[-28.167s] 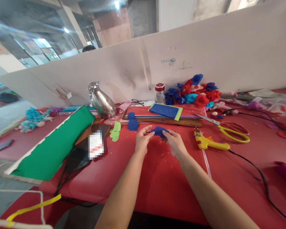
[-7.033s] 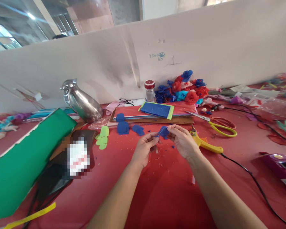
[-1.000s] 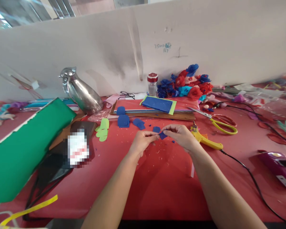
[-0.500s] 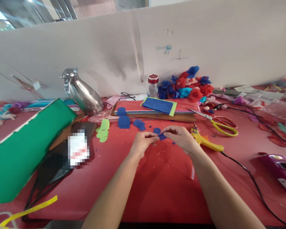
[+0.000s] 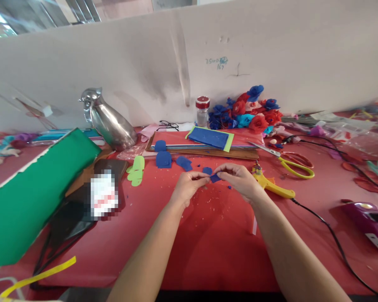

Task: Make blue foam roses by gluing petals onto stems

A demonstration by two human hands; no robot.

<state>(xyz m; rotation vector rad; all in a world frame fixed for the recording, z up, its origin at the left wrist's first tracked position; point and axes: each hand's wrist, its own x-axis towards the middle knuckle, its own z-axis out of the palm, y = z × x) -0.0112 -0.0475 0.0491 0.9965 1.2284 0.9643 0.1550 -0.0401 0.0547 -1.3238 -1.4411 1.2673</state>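
Observation:
Between my two hands, just above the red table, is a small blue paper petal [image 5: 215,178]. The fingertips of my left hand [image 5: 189,186] pinch its left edge, and my right hand [image 5: 237,178] pinches its right side. Just behind it another blue petal piece [image 5: 207,170] lies on the table. Farther left are several cut blue petals [image 5: 164,160] in small piles, with a stack of light green petal pieces [image 5: 136,172] beyond them. A yellow glue gun [image 5: 275,189] lies beside my right hand, its nozzle end partly behind my wrist.
Scissors [image 5: 294,165] with red and yellow handles lie at the right, near a purple power strip [image 5: 367,222]. Behind are a stack of sheets [image 5: 176,138], a red-lidded jar [image 5: 203,112], paper flowers [image 5: 245,113] and a metal jug [image 5: 111,123]. A green sheet [image 5: 34,201] leans left.
Both hands stay almost in place around the blue petal. My right fingers have shifted slightly to the right, and a bit more of the petal shows between the hands.

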